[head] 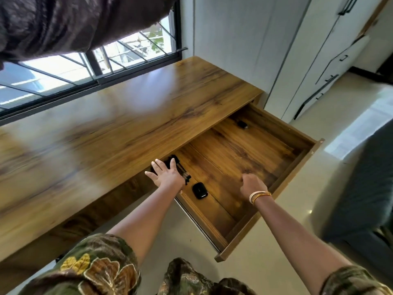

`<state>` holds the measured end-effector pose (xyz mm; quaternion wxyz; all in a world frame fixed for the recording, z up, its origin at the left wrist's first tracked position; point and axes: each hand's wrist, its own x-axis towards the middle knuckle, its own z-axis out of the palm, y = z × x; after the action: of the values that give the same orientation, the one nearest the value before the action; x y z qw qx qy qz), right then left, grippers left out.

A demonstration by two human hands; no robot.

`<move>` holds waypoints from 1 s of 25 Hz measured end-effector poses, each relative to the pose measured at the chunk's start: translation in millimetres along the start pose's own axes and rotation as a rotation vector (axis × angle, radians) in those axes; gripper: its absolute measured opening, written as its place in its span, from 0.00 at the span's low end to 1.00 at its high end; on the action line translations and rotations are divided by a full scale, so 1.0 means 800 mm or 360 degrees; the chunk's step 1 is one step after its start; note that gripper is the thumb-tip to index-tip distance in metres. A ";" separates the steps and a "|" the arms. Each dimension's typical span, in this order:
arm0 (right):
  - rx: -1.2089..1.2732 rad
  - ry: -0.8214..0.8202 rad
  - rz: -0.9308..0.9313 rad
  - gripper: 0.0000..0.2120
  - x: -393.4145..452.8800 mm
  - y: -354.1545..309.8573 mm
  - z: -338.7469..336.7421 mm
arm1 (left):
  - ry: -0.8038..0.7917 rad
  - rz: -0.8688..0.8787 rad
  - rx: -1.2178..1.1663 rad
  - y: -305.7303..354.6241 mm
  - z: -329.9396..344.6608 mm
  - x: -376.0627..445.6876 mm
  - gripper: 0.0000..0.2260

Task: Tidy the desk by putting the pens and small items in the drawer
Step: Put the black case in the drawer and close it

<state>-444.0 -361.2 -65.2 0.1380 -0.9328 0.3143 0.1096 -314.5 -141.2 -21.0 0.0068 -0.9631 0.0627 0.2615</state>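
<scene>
The wooden drawer (297, 160) stands pulled far out from under the desk (106, 124). My left hand (165, 174) reaches into its near-left corner, fingers spread over a bundle of dark pens (180, 170) that lies against the drawer's back edge. Whether the hand grips the pens or only rests on them I cannot tell. A small black case (199, 190) lies on the drawer floor just right of that hand. My right hand (252, 185), with bangles on the wrist, hovers curled over the drawer's middle and appears to hold nothing. Another small black item (242, 124) sits at the drawer's far end.
The desk runs along a barred window (85, 69) with a dark curtain (63, 24) hanging above. White cupboards (308, 50) stand beyond the desk's far end. A grey upholstered seat (365, 188) sits close to the drawer's front on the pale floor.
</scene>
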 end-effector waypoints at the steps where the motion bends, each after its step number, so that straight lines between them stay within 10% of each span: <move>1: 0.0018 -0.0044 0.0021 0.12 -0.005 0.013 -0.002 | 0.0030 0.0025 -0.0038 0.011 0.006 -0.008 0.45; 5: -0.0087 -0.0177 -0.0109 0.13 -0.031 0.052 0.004 | 0.0160 0.0298 -0.0403 0.075 0.050 -0.061 0.40; 12: -0.0443 -0.0025 -0.0759 0.12 -0.070 0.077 0.000 | -0.0460 0.0409 -0.0874 0.181 0.135 -0.141 0.17; 25: 0.0061 0.0089 -0.0891 0.13 -0.090 0.116 0.006 | -0.0173 0.0262 -0.0501 0.188 0.180 -0.179 0.23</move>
<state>-557.8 -390.7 -66.3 0.1718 -0.9832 0.0501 0.0353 -527.9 -267.3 -69.8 -0.1621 -0.9284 0.0993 0.3194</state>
